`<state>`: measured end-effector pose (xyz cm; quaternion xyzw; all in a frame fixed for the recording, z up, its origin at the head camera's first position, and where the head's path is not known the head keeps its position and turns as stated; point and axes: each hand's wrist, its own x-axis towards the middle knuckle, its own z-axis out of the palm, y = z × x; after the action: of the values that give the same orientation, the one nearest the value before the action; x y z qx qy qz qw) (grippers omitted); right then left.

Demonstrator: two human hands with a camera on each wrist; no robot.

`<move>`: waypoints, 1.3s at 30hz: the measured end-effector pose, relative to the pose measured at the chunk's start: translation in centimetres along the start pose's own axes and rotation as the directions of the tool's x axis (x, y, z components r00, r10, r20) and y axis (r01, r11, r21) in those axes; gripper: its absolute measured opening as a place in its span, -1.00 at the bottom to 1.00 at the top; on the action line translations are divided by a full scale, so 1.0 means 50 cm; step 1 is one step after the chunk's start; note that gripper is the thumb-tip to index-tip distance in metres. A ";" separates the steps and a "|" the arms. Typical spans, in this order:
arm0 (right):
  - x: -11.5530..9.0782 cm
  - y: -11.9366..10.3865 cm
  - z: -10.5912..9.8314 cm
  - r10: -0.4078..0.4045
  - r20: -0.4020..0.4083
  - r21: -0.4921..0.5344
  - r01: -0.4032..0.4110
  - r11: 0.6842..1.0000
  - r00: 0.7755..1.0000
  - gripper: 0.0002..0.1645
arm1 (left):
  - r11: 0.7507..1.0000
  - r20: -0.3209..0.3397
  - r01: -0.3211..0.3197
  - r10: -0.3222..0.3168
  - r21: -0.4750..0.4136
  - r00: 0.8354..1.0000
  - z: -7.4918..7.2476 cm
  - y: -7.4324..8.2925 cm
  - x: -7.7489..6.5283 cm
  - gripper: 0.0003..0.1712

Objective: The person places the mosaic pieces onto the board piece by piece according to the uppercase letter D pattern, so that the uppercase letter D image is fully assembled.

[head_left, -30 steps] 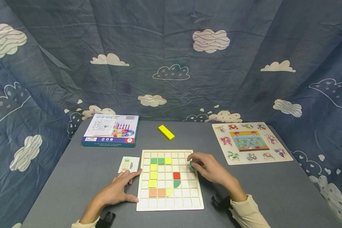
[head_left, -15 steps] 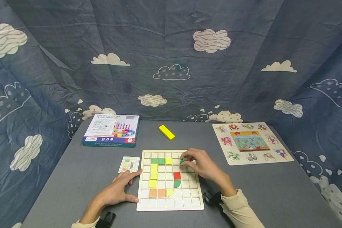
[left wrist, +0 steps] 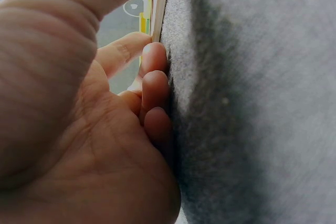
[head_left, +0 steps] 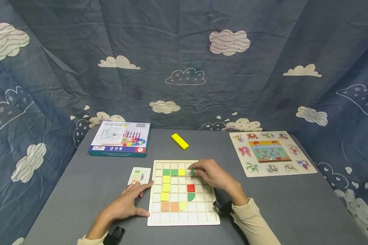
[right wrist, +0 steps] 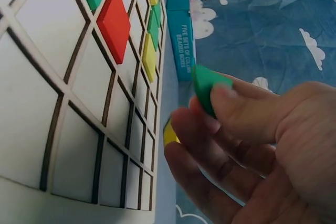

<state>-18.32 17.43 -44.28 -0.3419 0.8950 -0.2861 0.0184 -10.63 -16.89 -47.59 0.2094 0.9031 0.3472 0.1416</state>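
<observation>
A white wooden grid board (head_left: 204, 222) lies on the table with green, yellow, orange and red tiles set in some squares. My right hand (head_left: 214, 174) pinches a green tile with a curved edge (right wrist: 206, 88) between thumb and fingers, over the board's upper right part. In the right wrist view that tile is tilted and apart from the grid. My left hand (head_left: 127, 203) rests at the board's left edge, forefinger and thumb spread and touching it. A small pattern card (head_left: 139, 175) lies just beyond the left fingers. A red tile (head_left: 190, 188) sits above a green quarter-circle tile (head_left: 191, 197).
Behind the board lies a yellow bar (head_left: 180, 141). A flat teal and white box (head_left: 119, 139) stands at the back left. At the back right is a picture puzzle board (head_left: 239, 163) with animal pieces. A cloud-patterned cloth (head_left: 184, 112) hangs behind the table.
My right hand has moved left across the top of the board, carrying the green tile from the right edge to near the yellow tile's row. The left hand stays put.
</observation>
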 end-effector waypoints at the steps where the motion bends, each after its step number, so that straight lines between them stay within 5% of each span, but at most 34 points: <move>1: 0.001 -0.001 0.001 0.001 0.004 -0.009 -0.001 1.000 1.000 -0.70 | 1.000 -0.001 -0.001 0.001 0.001 1.000 -0.001 0.000 0.000 0.16; 6: 0.002 -0.003 0.005 0.006 0.022 -0.038 -0.005 0.999 1.000 -0.61 | 1.000 0.011 0.007 -0.007 0.000 1.000 -0.005 0.002 0.001 0.16; 20: 0.018 -0.011 0.014 0.081 0.025 0.103 -0.083 0.991 0.996 -0.86 | 1.000 0.011 0.003 -0.003 -0.001 1.000 -0.007 -0.001 0.005 0.16; 39: 0.015 -0.022 0.043 0.069 0.060 -0.015 -0.068 0.998 0.996 -0.86 | 1.000 0.017 0.018 -0.018 -0.020 1.000 0.000 0.002 0.002 0.16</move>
<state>-17.75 15.22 -45.39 -0.3195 0.9070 -0.2692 0.0531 -10.69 -16.78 -47.52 0.2028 0.9002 0.3530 0.1545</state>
